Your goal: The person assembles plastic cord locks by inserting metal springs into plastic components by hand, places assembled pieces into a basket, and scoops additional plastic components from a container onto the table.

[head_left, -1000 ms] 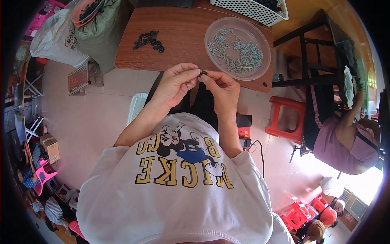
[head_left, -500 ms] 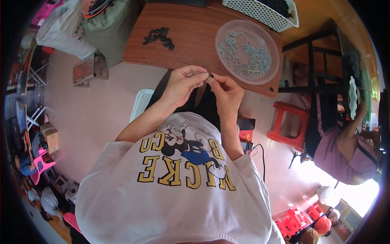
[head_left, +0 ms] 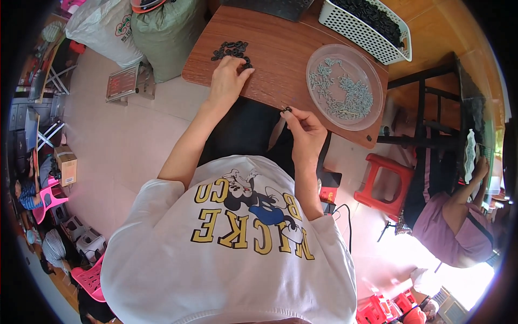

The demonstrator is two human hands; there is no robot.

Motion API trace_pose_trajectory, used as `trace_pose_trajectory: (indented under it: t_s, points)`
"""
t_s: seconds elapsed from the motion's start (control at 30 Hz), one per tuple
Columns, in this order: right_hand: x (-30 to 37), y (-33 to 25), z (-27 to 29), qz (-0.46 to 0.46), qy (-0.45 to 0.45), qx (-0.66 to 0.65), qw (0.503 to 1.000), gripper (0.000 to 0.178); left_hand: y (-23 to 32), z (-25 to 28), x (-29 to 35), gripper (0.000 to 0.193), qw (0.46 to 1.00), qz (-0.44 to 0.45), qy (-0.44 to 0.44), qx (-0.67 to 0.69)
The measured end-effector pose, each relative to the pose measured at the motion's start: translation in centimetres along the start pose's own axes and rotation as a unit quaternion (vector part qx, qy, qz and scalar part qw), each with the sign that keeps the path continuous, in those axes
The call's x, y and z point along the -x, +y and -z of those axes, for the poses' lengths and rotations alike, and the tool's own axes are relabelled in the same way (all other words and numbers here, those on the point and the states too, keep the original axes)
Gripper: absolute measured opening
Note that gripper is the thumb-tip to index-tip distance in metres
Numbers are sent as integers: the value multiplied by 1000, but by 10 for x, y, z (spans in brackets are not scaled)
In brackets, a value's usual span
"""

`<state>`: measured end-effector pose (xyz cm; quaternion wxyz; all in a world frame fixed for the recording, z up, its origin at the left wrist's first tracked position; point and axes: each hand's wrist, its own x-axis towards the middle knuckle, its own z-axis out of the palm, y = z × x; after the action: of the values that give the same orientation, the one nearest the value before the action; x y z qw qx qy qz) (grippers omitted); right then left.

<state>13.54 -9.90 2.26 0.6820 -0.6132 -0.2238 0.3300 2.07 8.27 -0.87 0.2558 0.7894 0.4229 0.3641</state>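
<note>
My left hand (head_left: 227,85) reaches over the table to a loose cluster of small black ring-shaped parts (head_left: 231,49). Its thumb and fingertips are apart at the cluster's near right end, with black rings between them. At the table's front edge, my right hand (head_left: 306,128) pinches a small black ring (head_left: 286,109) between thumb and forefinger. Whether a screw sits in that ring is too small to tell. To the right of this hand stands a round clear plastic tray (head_left: 311,96) with many small silvery screws (head_left: 353,96) spread inside.
A white perforated basket (head_left: 345,27) full of black parts stands at the table's (head_left: 275,59) back right. Stuffed sacks (head_left: 170,40) and a low metal step stool (head_left: 123,85) are at the left. A red stool (head_left: 384,183) and a seated person (head_left: 453,227) are at the right.
My hands were together over the table's front edge and are now apart. My left hand has moved out to the black rings, while my right stays near the edge. The view has shifted.
</note>
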Motion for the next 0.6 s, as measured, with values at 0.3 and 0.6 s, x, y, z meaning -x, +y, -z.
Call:
trace_pose_trajectory:
  t_s: [0.3, 0.6]
  points:
    - [-3, 4, 4, -16, 2, -8, 1000, 11, 6, 0, -3, 26, 998, 39, -38, 11]
    - [-18, -2, -5, -21, -65, -74, 995, 17, 3, 9, -4, 19, 970, 137, -52, 194]
